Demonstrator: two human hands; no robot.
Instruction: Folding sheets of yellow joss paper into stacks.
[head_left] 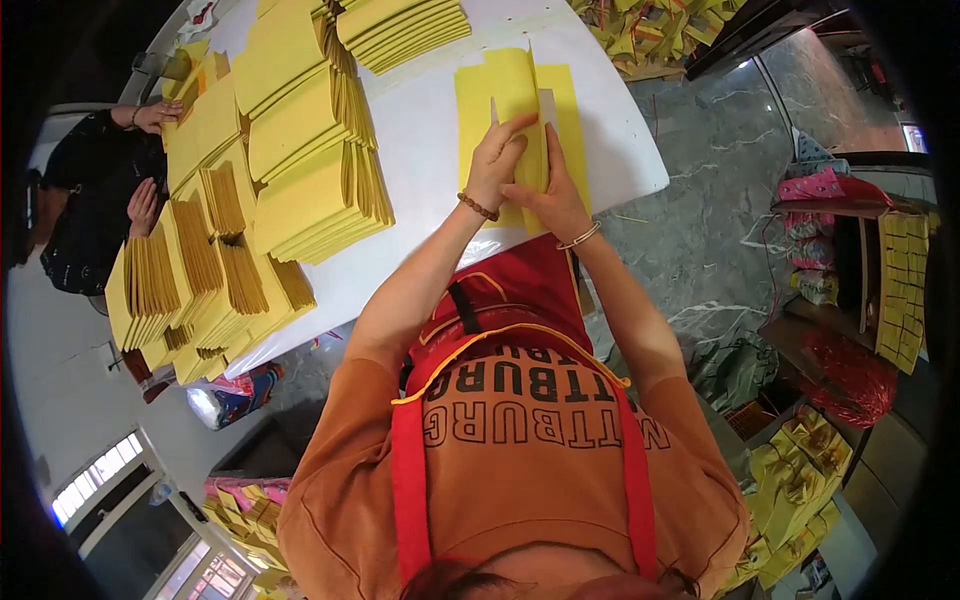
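Observation:
A yellow paper sheet (514, 85) curls upward between my two hands near the right end of the white table. My left hand (497, 160) grips its left side, fingers bent against the paper. On the other side, my right hand (558, 205) holds the lower right edge, its thumb reaching across toward my left hand and its fingers running up along the sheet. Under the curled part lies more flat yellow paper (572, 95), with a narrow greyish strip showing between the layers. Some fingertips are hidden behind the paper.
Thick stacks of folded yellow paper (310, 125) cover the white table's (420, 140) left side. At the far left, a person's hands (145, 205) rest by more stacks. Yellow paper piles (800, 480) lie lower right, near a red plastic bundle (845, 375).

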